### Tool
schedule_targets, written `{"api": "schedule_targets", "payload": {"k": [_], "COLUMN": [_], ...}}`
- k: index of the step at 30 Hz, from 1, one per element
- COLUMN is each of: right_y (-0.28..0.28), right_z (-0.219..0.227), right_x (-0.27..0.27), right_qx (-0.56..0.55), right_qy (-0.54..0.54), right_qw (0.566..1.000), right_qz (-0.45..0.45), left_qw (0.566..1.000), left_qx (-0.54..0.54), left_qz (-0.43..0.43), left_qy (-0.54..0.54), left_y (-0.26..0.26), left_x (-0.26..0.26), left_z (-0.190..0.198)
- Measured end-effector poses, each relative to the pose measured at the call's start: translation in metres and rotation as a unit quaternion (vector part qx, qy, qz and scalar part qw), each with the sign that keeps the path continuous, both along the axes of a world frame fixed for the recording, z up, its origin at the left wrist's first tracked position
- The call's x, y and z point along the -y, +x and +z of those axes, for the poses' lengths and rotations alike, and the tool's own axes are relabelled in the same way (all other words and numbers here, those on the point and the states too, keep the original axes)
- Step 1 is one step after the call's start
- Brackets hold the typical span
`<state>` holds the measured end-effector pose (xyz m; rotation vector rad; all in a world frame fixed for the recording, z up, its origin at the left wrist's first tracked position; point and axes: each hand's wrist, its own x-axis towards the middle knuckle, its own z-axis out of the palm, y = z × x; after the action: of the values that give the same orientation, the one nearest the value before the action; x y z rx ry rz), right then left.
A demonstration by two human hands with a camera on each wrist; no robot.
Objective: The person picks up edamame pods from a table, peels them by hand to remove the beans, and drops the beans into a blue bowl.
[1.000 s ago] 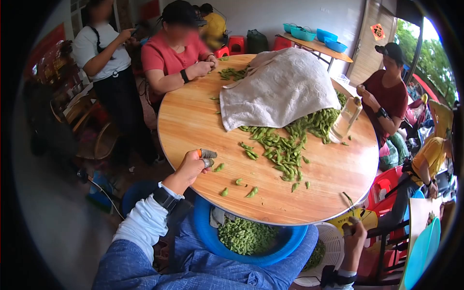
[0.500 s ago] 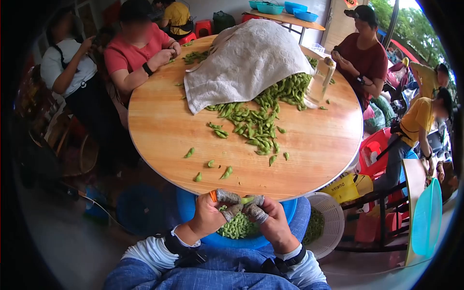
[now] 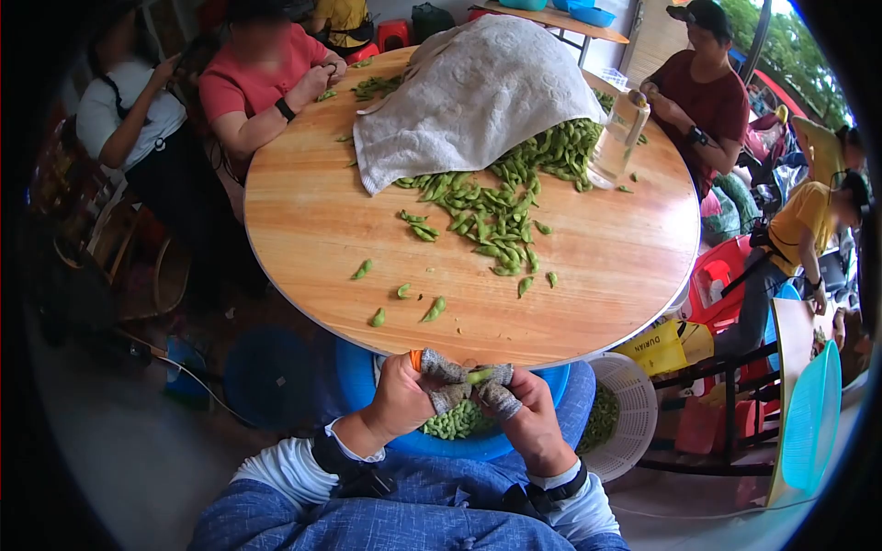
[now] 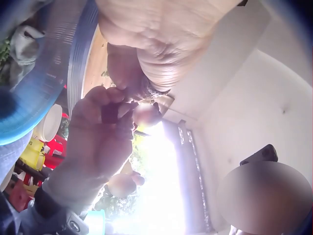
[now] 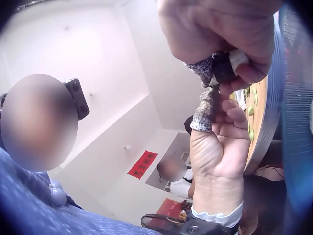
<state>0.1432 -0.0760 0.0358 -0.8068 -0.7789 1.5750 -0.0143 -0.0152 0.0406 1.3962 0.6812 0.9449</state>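
Over the blue basin (image 3: pixel 356 386), both hands meet fingertip to fingertip. My left hand (image 3: pixel 401 399) and right hand (image 3: pixel 533 424) pinch a green edamame pod (image 3: pixel 479 376) between them. Grey knitted finger sleeves (image 3: pixel 439 366) cover thumb and forefinger on each hand, and an orange band shows on the left. Below the hands, shelled beans (image 3: pixel 457 422) lie in the basin. In the right wrist view, the left hand (image 5: pixel 217 147) reaches up to the right hand (image 5: pixel 225 34); the pod is mostly hidden by fingers there.
A round wooden table (image 3: pixel 312 248) carries a heap of edamame pods (image 3: pixel 501 220) under a white towel (image 3: pixel 487 101). A clear bottle (image 3: pixel 617 142) stands right of it. A white slotted basket (image 3: pixel 634 432) sits right of the basin. Other people are around the table.
A second ago the hands were apart, the left over the table's edge and the right beyond the basin. They came together on the pod by half a second ago and still pinch it.
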Motion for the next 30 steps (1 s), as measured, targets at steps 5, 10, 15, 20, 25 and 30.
{"api": "schedule_targets", "payload": {"k": [5, 10, 15, 20, 25, 30], "right_y": [-0.003, -0.008, -0.008, -0.007, -0.012, -0.014], "right_z": [-0.001, -0.013, -0.011, -0.008, -0.017, -0.02], "right_x": [0.0, -0.004, -0.007, -0.004, 0.001, 0.001], "right_qx": [0.037, 0.087, 0.063, 0.061, 0.06, 0.093], "right_qy": [-0.002, 0.037, 0.0, -0.006, 0.056, 0.086], "right_qw": [0.999, 0.994, 0.996, 0.997, 0.995, 0.991], "right_qz": [-0.014, -0.058, -0.066, -0.048, -0.06, -0.051], "left_qw": [0.996, 0.988, 0.953, 0.832, 0.916, 0.975], "left_qx": [0.056, 0.089, -0.232, -0.363, -0.194, -0.131], "left_qz": [-0.003, -0.018, -0.022, -0.02, -0.037, -0.028], "left_qy": [-0.076, -0.122, 0.192, 0.42, 0.349, 0.176], "left_y": [0.001, 0.004, 0.0, -0.005, -0.004, -0.002], "left_x": [0.001, 0.003, 0.002, -0.002, -0.004, 0.003], "left_z": [-0.004, 0.0, 0.014, -0.007, -0.019, -0.013]}}
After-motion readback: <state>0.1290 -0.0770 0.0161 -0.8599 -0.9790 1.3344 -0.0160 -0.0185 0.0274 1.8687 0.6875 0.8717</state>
